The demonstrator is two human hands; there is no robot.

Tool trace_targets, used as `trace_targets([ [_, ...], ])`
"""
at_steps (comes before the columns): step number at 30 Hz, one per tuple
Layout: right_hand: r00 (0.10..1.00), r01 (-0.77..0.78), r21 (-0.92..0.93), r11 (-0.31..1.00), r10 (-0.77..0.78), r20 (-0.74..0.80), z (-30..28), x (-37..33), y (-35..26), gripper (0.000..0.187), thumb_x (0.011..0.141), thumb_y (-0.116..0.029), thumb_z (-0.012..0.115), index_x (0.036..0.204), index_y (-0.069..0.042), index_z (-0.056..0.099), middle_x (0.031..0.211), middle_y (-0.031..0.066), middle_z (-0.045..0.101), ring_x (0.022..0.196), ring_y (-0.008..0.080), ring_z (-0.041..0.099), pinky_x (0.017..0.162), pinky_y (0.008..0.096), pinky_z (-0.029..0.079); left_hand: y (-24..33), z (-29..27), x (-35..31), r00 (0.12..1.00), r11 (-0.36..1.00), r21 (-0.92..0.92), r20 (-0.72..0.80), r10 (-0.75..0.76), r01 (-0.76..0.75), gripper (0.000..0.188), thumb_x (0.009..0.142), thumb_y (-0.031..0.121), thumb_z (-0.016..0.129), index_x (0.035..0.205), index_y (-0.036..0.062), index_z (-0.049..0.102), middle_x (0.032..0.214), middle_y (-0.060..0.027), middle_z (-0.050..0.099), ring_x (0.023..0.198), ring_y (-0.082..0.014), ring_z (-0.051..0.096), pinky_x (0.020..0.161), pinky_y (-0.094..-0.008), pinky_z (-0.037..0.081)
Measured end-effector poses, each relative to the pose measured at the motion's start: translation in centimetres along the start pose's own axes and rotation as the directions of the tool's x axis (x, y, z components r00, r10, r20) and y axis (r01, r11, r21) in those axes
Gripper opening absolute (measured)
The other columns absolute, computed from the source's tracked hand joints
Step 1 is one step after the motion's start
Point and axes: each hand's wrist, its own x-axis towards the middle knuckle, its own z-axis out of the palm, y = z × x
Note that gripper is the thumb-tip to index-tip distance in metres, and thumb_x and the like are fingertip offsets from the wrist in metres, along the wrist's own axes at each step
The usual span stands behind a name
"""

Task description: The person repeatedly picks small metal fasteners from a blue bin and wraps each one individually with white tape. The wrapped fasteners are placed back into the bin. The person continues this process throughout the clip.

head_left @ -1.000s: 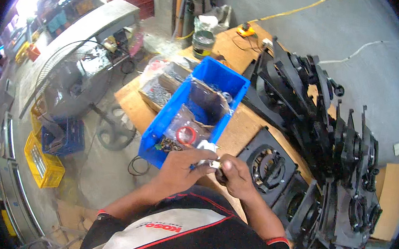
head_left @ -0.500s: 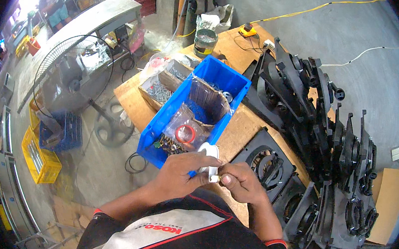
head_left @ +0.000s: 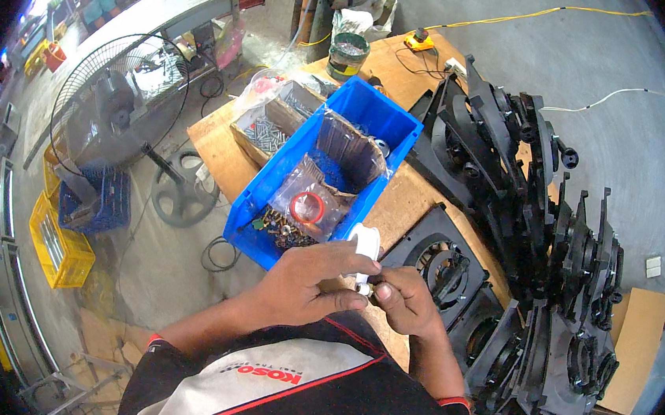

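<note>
My left hand (head_left: 308, 281) grips round white plastic spool (head_left: 365, 243); right hand (head_left: 410, 300) pinches small brass-coloured metal fitting (head_left: 371, 289) crosswise, just nearer me.

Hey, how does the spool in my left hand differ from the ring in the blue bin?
The spool is white; the ring is red. The spool is held in your left hand, while the ring lies in the blue bin. The spool stands tilted, the ring flatter. Both look round.
</note>
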Motion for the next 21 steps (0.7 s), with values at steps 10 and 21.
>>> trace_targets([
  [10,0.954,-0.253,0.542,0.801,0.301,0.001,2.4,-1.0,1.6,0.042,0.104,-0.039,0.044,0.078,-0.006,0.05,0.063,-0.0003,0.046,0.056,0.0116,0.045,0.05,0.0318,0.036,-2.3,0.5,0.1,0.981,0.969,0.18,-0.069,0.183,-0.168,0.035,0.075,0.03,0.082,0.101,0.0108,0.069,0.114,-0.0152,0.069,0.105,-0.0347,0.067,0.094,-0.0436,0.05],
  [21,0.994,-0.066,0.345,0.936,0.091,-0.057,1.1,-1.2,1.7,0.041,0.102,-0.039,0.048,0.099,0.0,0.06,0.071,0.0057,0.054,0.061,0.0154,0.052,0.055,0.0321,0.042,-2.0,1.1,0.4,0.977,0.987,-0.037,-0.158,0.146,-0.154,0.033,0.075,0.028,0.083,0.098,0.0079,0.072,0.093,-0.0139,0.068,0.089,-0.0323,0.067,0.082,-0.0395,0.051],
])
